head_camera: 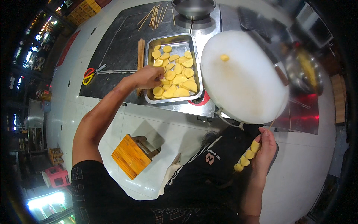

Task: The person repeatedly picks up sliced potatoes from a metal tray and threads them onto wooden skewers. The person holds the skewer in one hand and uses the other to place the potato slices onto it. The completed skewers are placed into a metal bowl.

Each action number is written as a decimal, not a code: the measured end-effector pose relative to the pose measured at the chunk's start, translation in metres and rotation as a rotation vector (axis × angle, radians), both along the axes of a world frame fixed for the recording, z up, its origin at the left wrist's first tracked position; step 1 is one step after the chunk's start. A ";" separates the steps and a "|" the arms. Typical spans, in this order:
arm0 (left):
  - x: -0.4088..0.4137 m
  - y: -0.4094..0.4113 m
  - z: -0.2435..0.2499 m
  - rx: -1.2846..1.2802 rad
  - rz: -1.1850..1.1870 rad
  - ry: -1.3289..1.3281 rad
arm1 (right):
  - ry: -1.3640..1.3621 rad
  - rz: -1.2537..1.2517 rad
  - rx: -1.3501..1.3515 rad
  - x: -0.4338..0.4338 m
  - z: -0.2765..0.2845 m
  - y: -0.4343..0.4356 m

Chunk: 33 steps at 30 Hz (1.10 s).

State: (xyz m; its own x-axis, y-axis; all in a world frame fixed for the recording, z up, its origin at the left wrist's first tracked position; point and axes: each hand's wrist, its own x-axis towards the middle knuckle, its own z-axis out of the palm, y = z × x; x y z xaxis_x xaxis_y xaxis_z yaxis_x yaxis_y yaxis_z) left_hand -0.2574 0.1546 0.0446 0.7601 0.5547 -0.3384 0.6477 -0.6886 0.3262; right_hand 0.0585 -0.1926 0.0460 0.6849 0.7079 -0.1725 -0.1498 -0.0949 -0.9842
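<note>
My left hand (pixel 151 77) reaches over the left side of a steel tray (pixel 198 64) and pinches a potato slice (pixel 165 81) between thumb and fingers. Many other yellow potato slices (pixel 179 79) lie in the tray. My right hand (pixel 265 149) is low at the right, below the white cutting board, holding a thin skewer (pixel 273 123) that carries several potato pieces (pixel 250 154). The skewer's tip points up past the board's edge. A bundle of wooden skewers (pixel 141 53) lies along the tray's left side, partly behind my left hand.
A round white cutting board (pixel 243 84) bears one potato slice (pixel 224 57). Scissors (pixel 91 75), loose skewers (pixel 154 16) and a metal bowl (pixel 193 9) rest on the table. At the right are a knife (pixel 281 75) and a steel bowl (pixel 296 72). A wooden stool (pixel 132 156) stands below.
</note>
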 end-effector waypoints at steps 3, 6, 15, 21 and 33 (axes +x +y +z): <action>-0.008 0.003 0.007 0.100 0.181 -0.125 | 0.005 -0.002 0.007 0.005 -0.006 -0.003; -0.013 -0.004 0.015 0.337 -0.049 -0.172 | 0.027 -0.011 -0.021 0.005 -0.006 -0.001; -0.008 -0.024 -0.004 0.112 -0.163 0.019 | 0.042 0.004 0.024 0.003 -0.008 0.014; -0.011 -0.010 0.022 -0.067 0.151 -0.217 | 0.028 -0.016 -0.017 0.002 -0.005 0.019; -0.020 0.000 0.005 -0.446 0.468 -0.750 | 0.050 -0.019 -0.016 0.002 -0.007 0.020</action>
